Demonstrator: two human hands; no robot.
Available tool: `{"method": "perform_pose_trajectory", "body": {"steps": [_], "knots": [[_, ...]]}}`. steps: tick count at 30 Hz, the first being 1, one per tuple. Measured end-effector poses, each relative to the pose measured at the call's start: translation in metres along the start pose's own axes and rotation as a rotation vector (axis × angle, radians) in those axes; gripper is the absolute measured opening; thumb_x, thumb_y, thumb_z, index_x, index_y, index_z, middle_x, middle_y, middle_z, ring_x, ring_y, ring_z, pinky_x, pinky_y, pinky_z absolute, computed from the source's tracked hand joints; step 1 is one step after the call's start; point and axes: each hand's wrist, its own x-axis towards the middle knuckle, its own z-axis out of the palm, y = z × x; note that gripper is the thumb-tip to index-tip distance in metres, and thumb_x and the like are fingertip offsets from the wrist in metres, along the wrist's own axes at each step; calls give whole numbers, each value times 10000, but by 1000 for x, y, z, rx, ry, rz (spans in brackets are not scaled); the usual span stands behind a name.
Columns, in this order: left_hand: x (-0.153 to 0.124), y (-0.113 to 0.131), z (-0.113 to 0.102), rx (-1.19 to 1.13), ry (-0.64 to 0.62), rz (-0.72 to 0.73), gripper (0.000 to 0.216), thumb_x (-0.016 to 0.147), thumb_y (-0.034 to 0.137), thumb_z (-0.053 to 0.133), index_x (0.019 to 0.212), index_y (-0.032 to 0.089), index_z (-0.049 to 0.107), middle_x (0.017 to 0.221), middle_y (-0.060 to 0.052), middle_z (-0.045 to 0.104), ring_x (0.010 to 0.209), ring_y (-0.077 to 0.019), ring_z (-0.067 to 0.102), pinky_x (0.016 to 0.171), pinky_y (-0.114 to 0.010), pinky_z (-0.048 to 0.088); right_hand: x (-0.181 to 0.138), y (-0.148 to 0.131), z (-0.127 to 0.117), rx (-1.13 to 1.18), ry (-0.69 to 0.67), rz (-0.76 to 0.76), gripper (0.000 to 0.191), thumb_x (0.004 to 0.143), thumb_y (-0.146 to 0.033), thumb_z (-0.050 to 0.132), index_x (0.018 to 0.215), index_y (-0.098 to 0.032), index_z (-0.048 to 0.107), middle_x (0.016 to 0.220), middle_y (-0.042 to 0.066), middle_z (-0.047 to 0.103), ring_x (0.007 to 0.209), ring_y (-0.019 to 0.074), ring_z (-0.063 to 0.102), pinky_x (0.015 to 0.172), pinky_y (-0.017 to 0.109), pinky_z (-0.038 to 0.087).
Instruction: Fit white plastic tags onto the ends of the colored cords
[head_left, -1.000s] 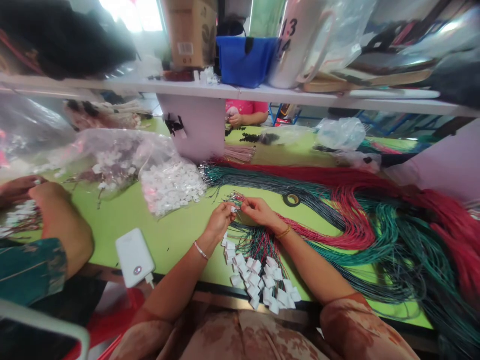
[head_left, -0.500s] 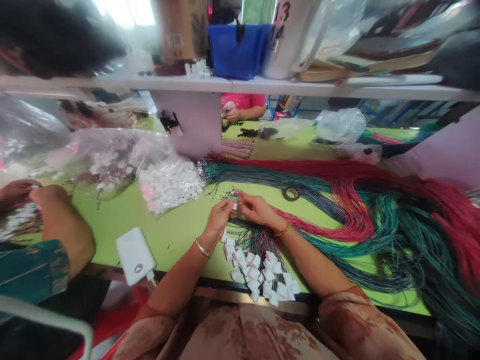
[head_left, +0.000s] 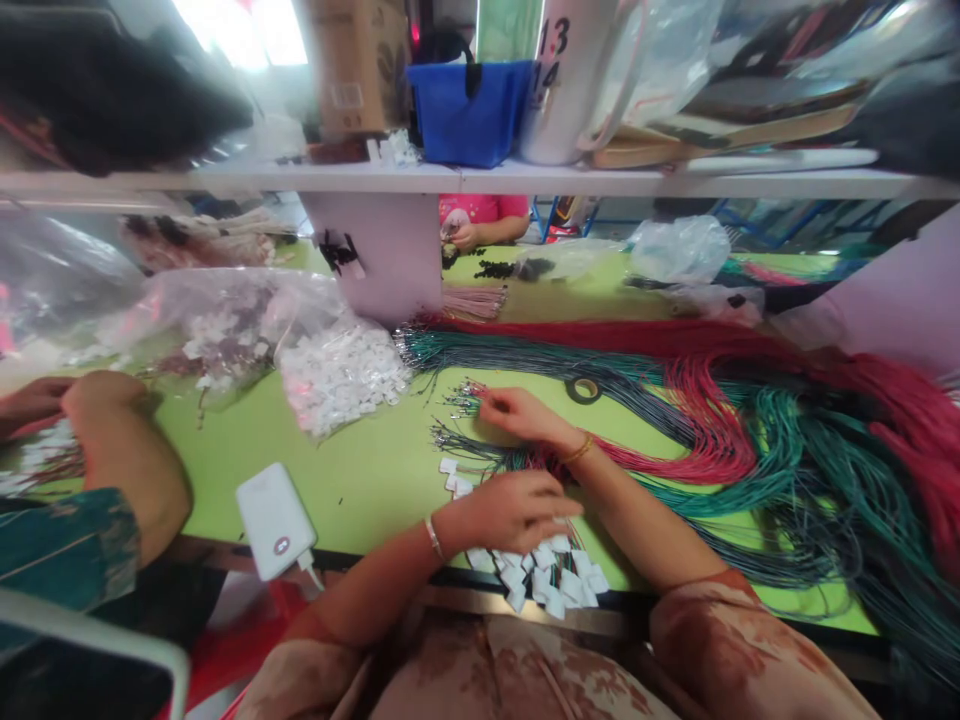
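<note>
My left hand (head_left: pixel 514 515) hovers low above a pile of white connectors (head_left: pixel 574 585) with wires attached, near the table's front edge. Its fingers stretch rightward, apart, and nothing shows in them. Beside the bare metal-tipped ends of red and green wires (head_left: pixel 466 395), my right hand (head_left: pixel 517 415) has its fingers curled together; whatever they pinch is hidden. Just below it, more dark wire ends (head_left: pixel 450 437) fan out on the table. Red wires (head_left: pixel 675 465) run from under my right wrist to the right.
A clear bag of white connector housings (head_left: pixel 345 375) lies at left centre, with a white power bank (head_left: pixel 276 520) in front. A tape roll (head_left: pixel 582 390) sits among wire bundles. A co-worker's arm (head_left: pixel 124 460) is at left. A shelf (head_left: pixel 465 180) crosses above.
My left hand has moved from beside my right hand, where a white connector was held, down and right over the connector pile, and its fingers have spread. My right hand has barely moved.
</note>
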Motion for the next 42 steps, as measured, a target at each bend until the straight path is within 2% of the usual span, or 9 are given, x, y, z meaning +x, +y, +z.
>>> {"method": "perform_pose_trajectory", "body": {"steps": [3, 8, 11, 14, 18, 28, 33, 37, 42], "knots": [[3, 8, 12, 77, -160, 87, 372, 879, 445, 523, 1088, 174, 668, 1004, -107, 696, 881, -186, 618, 821, -303, 485, -7, -6, 25, -193, -102, 14, 114, 748, -265, 642, 773, -159, 610, 722, 4, 605, 617, 107, 450, 577, 225, 295], [-1, -12, -5, 136, 96, -52, 289, 891, 377, 502, 951, 159, 682, 885, -94, 710, 851, -178, 629, 813, -297, 482, -19, -8, 47, -360, -79, 32, 44, 803, -195, 586, 797, -170, 621, 785, 30, 624, 666, 129, 473, 598, 243, 292], [-14, -36, -40, 378, 295, -505, 277, 916, 323, 445, 899, 168, 673, 879, -96, 690, 866, -186, 618, 807, -304, 466, -20, -4, 49, -405, -57, 20, 105, 848, -204, 534, 822, -161, 626, 820, 54, 632, 701, 145, 499, 625, 251, 306], [-34, -63, -78, 690, 333, -1057, 304, 927, 314, 403, 981, 145, 651, 944, -133, 659, 875, -219, 613, 778, -324, 454, -20, -2, 50, -423, -23, -2, 202, 908, -227, 441, 814, -173, 611, 815, 50, 615, 703, 145, 503, 634, 252, 300], [-53, -89, -101, 862, 250, -1373, 336, 920, 353, 412, 1088, 134, 603, 1025, -167, 620, 894, -265, 615, 729, -338, 443, -20, -5, 51, -406, 5, 11, 199, 909, -205, 414, 792, -171, 572, 804, 55, 597, 701, 146, 495, 634, 251, 296], [-56, -101, -94, 922, 186, -1310, 321, 932, 295, 349, 1104, 184, 597, 972, -154, 613, 930, -272, 568, 711, -329, 385, -16, 3, 51, 10, 140, 48, 90, 833, -211, 455, 794, -174, 528, 716, 10, 594, 634, 128, 497, 605, 233, 340], [-53, -90, -100, 749, 497, -1208, 298, 896, 225, 410, 1125, 166, 590, 998, -147, 611, 891, -241, 575, 720, -323, 388, -4, 3, 55, 250, 172, 31, 79, 772, -228, 488, 739, -169, 530, 698, 2, 575, 638, 123, 487, 604, 231, 377], [-46, -82, -96, 70, 852, -999, 349, 810, 303, 569, 1132, 169, 577, 877, -60, 621, 737, -162, 564, 659, -274, 417, 3, -2, 58, 346, 191, 37, 79, 760, -233, 500, 740, -165, 536, 683, -8, 552, 632, 112, 470, 605, 224, 386], [-30, -78, -73, -829, 803, -925, 314, 644, 273, 741, 913, 155, 628, 706, 13, 572, 621, -86, 513, 603, -211, 409, -1, -4, 54, 355, 279, 18, 121, 771, -279, 494, 735, -170, 530, 668, -9, 532, 622, 112, 449, 593, 226, 383]]}}
